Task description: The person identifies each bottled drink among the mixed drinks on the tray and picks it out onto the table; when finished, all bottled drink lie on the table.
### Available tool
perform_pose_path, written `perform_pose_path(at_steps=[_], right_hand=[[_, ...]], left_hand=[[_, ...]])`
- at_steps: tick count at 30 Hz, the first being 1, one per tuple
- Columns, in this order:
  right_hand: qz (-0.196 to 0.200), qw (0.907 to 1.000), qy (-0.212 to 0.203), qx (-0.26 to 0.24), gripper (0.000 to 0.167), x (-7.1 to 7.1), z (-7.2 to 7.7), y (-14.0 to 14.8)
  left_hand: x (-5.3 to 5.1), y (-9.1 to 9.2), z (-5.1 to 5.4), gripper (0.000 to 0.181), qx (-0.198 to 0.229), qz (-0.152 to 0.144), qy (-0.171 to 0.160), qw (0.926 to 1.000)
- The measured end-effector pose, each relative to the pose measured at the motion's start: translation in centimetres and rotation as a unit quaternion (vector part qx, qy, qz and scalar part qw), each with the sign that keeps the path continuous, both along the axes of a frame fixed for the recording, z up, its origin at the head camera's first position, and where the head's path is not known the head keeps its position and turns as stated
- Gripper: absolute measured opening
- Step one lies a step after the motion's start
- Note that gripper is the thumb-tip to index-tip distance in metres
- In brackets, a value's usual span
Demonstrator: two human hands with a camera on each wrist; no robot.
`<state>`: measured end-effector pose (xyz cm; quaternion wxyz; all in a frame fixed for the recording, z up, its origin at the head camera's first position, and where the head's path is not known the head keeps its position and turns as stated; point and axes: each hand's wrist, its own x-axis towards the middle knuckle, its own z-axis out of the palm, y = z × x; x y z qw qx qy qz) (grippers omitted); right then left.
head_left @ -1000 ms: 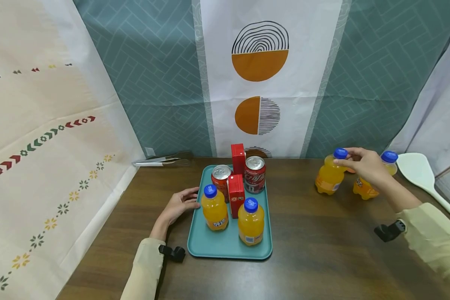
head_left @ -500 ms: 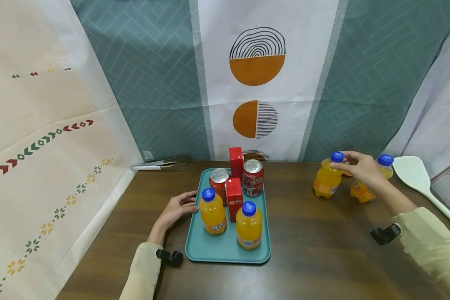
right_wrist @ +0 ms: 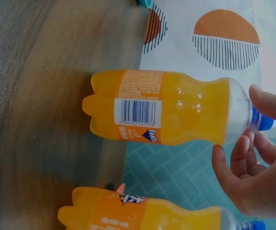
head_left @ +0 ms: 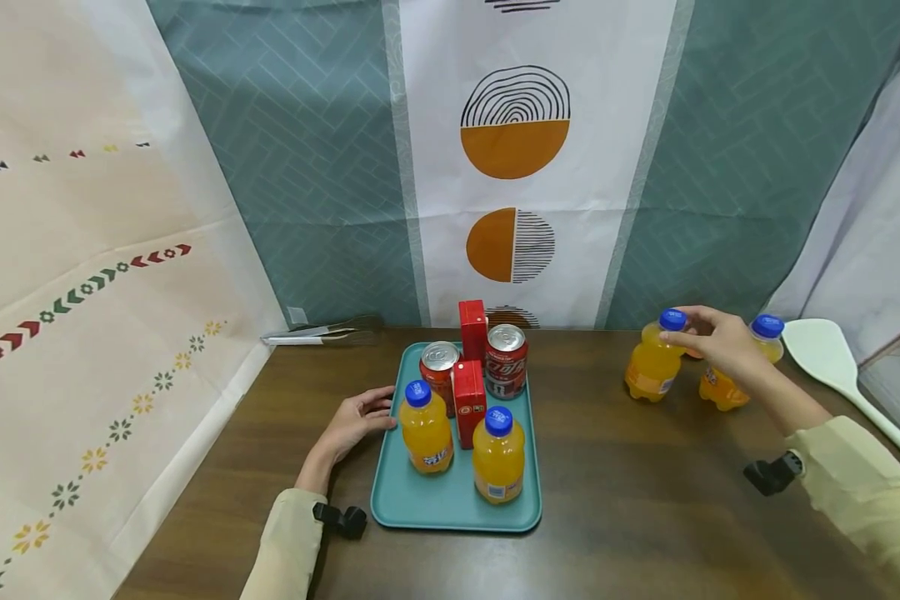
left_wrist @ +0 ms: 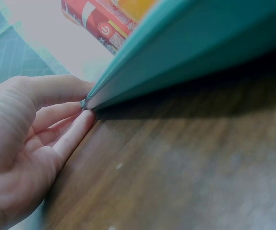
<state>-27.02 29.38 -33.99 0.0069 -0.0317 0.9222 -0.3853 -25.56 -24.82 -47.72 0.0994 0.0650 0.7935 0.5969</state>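
My right hand (head_left: 720,340) pinches an orange soda bottle (head_left: 654,362) at its blue cap and neck, thumb on one side and fingers on the other. The bottle (right_wrist: 142,108) looks upright at table level; its label and barcode show in the right wrist view. A second orange soda bottle (head_left: 723,387) stands beside it, partly behind my wrist. At the left, the fingertips of my left hand (head_left: 352,425) touch the edge of a teal tray (head_left: 450,512), fingers fairly straight. On the tray stand two orange soda bottles (head_left: 426,433), two red cola cans (head_left: 506,362) and two red boxes (head_left: 468,404).
A white spatula (head_left: 825,358) lies at the far right. Metal utensils with white handles (head_left: 307,336) lie by the back edge at left. Patterned cloth (head_left: 330,208) hangs behind the wooden table (head_left: 607,517). Something orange shows behind my right hand.
The head view has tilted slightly, lowering the scene in the picture. Both hands keep their places, the right on the bottle's neck, the left at the tray's edge.
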Motion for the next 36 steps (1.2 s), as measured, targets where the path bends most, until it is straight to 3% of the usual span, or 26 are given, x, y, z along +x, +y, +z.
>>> perform_pose_path(at_steps=[13,24,36], right_hand=[[-0.001,0.9997,0.011,-0.023,0.066,0.8,0.9,-0.6],[0.015,0.9935,0.112,-0.019,0.055,1.8,2.7,-2.4],[0.047,0.9781,0.202,-0.018,0.044,3.1,2.6,-5.4]], left_hand=[[0.1,0.1,-0.2,0.061,0.001,-0.002,-0.001,1.0],[-0.1,-0.1,-0.4,0.063,-0.015,0.006,-0.004,0.9999],[-0.1,-0.1,-0.3,0.061,-0.001,0.0,-0.001,1.0]])
